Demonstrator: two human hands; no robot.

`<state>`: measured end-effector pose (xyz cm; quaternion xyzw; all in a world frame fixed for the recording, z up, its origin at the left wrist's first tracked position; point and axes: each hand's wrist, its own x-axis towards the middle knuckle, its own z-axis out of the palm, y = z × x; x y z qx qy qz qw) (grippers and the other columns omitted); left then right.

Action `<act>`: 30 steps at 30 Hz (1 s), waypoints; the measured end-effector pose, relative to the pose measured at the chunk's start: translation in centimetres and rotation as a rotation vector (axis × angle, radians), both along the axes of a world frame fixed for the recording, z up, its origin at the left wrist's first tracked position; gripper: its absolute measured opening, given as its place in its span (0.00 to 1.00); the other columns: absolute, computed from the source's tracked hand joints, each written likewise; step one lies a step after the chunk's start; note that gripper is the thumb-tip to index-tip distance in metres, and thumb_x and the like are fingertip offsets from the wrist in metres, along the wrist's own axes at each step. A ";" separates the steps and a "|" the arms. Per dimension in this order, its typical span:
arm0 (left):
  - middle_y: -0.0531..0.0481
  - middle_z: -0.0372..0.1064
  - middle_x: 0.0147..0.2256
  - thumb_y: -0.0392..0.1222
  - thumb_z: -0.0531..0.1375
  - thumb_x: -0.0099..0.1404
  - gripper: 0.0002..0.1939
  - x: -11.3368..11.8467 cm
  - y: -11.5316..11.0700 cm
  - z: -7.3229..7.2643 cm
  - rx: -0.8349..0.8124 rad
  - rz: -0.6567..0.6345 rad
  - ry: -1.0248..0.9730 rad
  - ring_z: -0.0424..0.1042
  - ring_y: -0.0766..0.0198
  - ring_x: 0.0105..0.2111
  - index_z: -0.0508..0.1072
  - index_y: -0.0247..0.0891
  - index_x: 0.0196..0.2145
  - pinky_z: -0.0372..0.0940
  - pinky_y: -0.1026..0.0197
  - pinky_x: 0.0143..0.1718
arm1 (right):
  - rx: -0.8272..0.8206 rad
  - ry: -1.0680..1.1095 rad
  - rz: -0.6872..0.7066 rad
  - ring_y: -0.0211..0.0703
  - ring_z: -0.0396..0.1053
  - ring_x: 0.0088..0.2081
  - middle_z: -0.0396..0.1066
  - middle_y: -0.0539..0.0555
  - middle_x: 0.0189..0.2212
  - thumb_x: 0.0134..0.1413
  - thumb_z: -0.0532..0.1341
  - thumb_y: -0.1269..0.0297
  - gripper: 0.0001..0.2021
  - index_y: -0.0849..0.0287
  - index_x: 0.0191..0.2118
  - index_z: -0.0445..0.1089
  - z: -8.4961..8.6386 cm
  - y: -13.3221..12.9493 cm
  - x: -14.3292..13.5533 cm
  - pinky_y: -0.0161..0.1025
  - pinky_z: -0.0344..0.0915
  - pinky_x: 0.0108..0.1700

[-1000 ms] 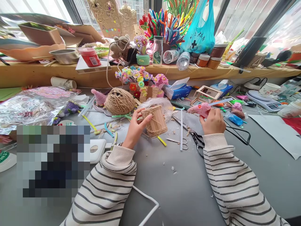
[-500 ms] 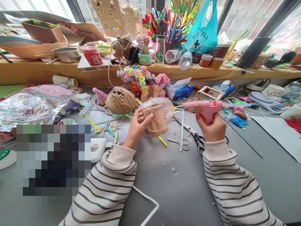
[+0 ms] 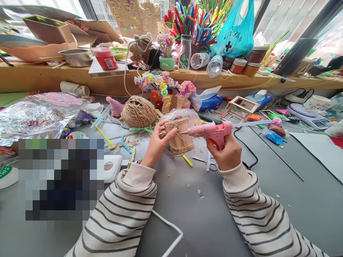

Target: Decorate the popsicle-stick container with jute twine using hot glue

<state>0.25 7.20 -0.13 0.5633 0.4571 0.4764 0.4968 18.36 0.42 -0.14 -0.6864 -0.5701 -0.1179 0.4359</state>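
Note:
Between the thumb and fingers of my left hand (image 3: 158,142) is a small wooden-slat container (image 3: 182,137) with twine wrapped around its top and bottom, held tilted above the table. My right hand (image 3: 227,151) grips a pink hot glue gun (image 3: 210,132) by its handle, a clear glue stick (image 3: 253,123) jutting from its back. The gun's nozzle points left, at or very close to the container's twine near my left thumb; whether it touches I cannot tell. Behind my left hand sits a ball of twine (image 3: 139,111).
Small scissors (image 3: 211,164) lie below the glue gun. A black cord (image 3: 255,157) curves behind my right hand. A white charger block (image 3: 112,168) and its cable (image 3: 171,228) are by my left arm. Farther back are a wooden frame (image 3: 239,109) and a blue tissue pack (image 3: 207,101).
My right hand has brought the glue gun left, its nozzle now at the container. My left hand still holds the container in nearly the same place.

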 end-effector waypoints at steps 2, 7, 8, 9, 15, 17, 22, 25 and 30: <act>0.46 0.63 0.45 0.51 0.60 0.50 0.25 0.0 0.0 0.0 0.004 -0.004 0.001 0.62 0.57 0.47 0.61 0.41 0.45 0.62 0.59 0.42 | 0.015 -0.014 -0.008 0.37 0.60 0.17 0.67 0.52 0.20 0.45 0.57 0.56 0.24 0.67 0.47 0.63 -0.1 0.1 0.0 0.36 0.61 0.22; 0.45 0.62 0.46 0.51 0.60 0.50 0.26 0.0 0.0 -0.2 0.006 -0.009 -0.005 0.61 0.57 0.48 0.61 0.42 0.46 0.62 0.58 0.42 | 0.101 -0.061 0.019 0.37 0.60 0.16 0.66 0.49 0.18 0.42 0.58 0.55 0.21 0.64 0.41 0.66 -0.4 0.5 0.2 0.35 0.61 0.19; 0.45 0.62 0.46 0.51 0.60 0.50 0.26 0.0 0.0 -0.2 0.005 -0.007 -0.006 0.61 0.56 0.48 0.61 0.42 0.46 0.62 0.58 0.42 | 0.114 -0.065 0.028 0.37 0.60 0.16 0.66 0.49 0.17 0.42 0.58 0.56 0.20 0.64 0.40 0.66 -0.4 0.5 0.2 0.35 0.61 0.19; 0.45 0.62 0.46 0.51 0.60 0.50 0.26 -0.1 0.0 -0.2 0.003 -0.004 -0.006 0.61 0.56 0.48 0.61 0.41 0.46 0.62 0.58 0.42 | 0.128 -0.065 0.037 0.37 0.59 0.16 0.66 0.49 0.17 0.42 0.58 0.57 0.19 0.65 0.40 0.66 -0.4 0.6 0.2 0.35 0.61 0.18; 0.45 0.61 0.45 0.51 0.60 0.50 0.26 0.0 0.0 -0.2 0.001 -0.005 -0.012 0.62 0.57 0.47 0.61 0.41 0.45 0.63 0.58 0.42 | 0.150 -0.069 0.045 0.36 0.58 0.15 0.65 0.50 0.17 0.42 0.57 0.60 0.19 0.66 0.41 0.66 -0.6 0.6 0.1 0.35 0.60 0.18; 0.45 0.61 0.45 0.51 0.60 0.50 0.25 0.0 0.0 -0.2 0.005 -0.010 -0.012 0.62 0.57 0.47 0.61 0.42 0.45 0.63 0.59 0.41 | 0.143 -0.078 0.036 0.36 0.58 0.15 0.65 0.49 0.17 0.42 0.58 0.60 0.19 0.65 0.41 0.66 -0.8 0.6 0.1 0.35 0.60 0.17; 0.46 0.61 0.44 0.51 0.60 0.50 0.25 0.0 0.0 -0.2 0.005 -0.006 0.007 0.63 0.58 0.46 0.61 0.42 0.45 0.63 0.59 0.41 | 0.134 -0.105 0.021 0.35 0.58 0.15 0.66 0.49 0.18 0.40 0.59 0.62 0.21 0.67 0.43 0.65 -1.3 0.7 0.4 0.34 0.60 0.17; 0.46 0.61 0.44 0.52 0.60 0.51 0.25 0.0 0.1 -0.2 0.006 -0.008 0.010 0.63 0.58 0.45 0.61 0.42 0.45 0.63 0.59 0.40 | 0.130 -0.120 0.023 0.36 0.59 0.16 0.66 0.48 0.18 0.40 0.58 0.63 0.21 0.65 0.44 0.64 -1.3 0.7 0.5 0.34 0.60 0.18; 0.47 0.61 0.43 0.51 0.60 0.51 0.25 -0.1 0.1 -0.2 0.009 -0.012 0.007 0.65 0.60 0.43 0.61 0.42 0.45 0.63 0.60 0.40 | 0.134 -0.126 0.029 0.36 0.59 0.16 0.65 0.49 0.18 0.40 0.58 0.64 0.20 0.65 0.43 0.65 -1.3 0.7 0.6 0.34 0.60 0.17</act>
